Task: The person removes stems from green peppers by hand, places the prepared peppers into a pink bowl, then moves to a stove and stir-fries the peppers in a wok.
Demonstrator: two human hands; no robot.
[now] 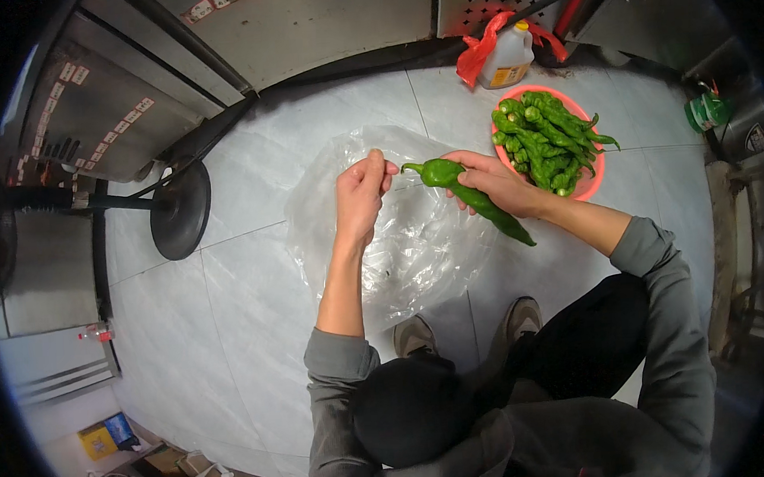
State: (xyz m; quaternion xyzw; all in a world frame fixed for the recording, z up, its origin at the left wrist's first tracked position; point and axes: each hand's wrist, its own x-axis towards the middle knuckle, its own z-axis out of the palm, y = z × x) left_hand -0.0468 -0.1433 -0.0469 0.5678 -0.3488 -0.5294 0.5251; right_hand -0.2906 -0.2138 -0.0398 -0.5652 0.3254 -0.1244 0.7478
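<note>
My right hand [489, 178] is wrapped around a long green pepper [446, 173], whose stem end points left and whose tip hangs down to the right. Close to the stem, my left hand [361, 191] has its fingers curled in, with a small gap between them and the stem. Nothing can be made out in that hand. Below both hands a clear plastic bag [409, 256] lies spread on the floor. Several more green peppers [545, 136] are heaped in a pink plastic basin [590, 189] beyond my right hand.
A plastic jug [508, 57] with a yellow cap stands behind the basin, beside a red plastic bag [481, 52]. To the left is a round black pedestal base [183, 210]. Metal cabinets [344, 20] line the far side. My shoes [415, 336] are at the bag's near edge.
</note>
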